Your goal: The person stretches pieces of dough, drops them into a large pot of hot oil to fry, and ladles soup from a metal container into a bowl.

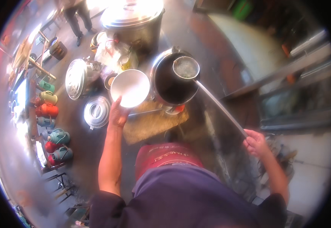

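Observation:
My left hand (119,112) grips the rim of a white bowl (130,88), thumb over the near edge; glare hides whether anything lies in it. In my right hand (255,143) is the long metal handle of a ladle (186,67). The ladle's round head is over the dark opening of a tall metal pot (172,85), and something pale and cloudy shows in it. The bowl is just left of this pot's rim. How full the pot is cannot be made out.
Behind stands a large lidded metal pot (151,35). To the left are another lidded pot (91,75) and a loose metal lid (97,112). Several thermos flasks (48,109) line the left side. A yellowish mat (154,125) lies below the bowl. A person's legs (78,18) show at the back.

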The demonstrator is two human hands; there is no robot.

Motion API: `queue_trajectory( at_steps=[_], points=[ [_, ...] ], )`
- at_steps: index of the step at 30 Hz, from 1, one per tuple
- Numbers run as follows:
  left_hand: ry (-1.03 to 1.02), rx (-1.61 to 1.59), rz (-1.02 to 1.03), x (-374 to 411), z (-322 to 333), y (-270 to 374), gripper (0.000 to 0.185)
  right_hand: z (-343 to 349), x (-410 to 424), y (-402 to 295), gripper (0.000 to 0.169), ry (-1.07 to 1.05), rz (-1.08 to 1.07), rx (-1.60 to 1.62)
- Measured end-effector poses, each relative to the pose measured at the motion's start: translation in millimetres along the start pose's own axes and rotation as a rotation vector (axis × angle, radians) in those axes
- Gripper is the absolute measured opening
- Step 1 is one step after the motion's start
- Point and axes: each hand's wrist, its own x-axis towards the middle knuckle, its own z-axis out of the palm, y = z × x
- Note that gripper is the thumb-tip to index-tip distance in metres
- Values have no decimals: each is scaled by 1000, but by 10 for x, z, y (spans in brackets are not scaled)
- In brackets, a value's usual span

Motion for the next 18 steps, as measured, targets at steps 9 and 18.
queue_trajectory(
  at_steps=[9, 18],
  points=[
    [-96, 140, -39, 361, 367, -216, 63, 364, -415, -174, 52, -52, -46, 23],
    [-123, 47, -69, 402, 468, -372, 57, 685, -196, -81, 51, -58, -216, -264]
  ],
)
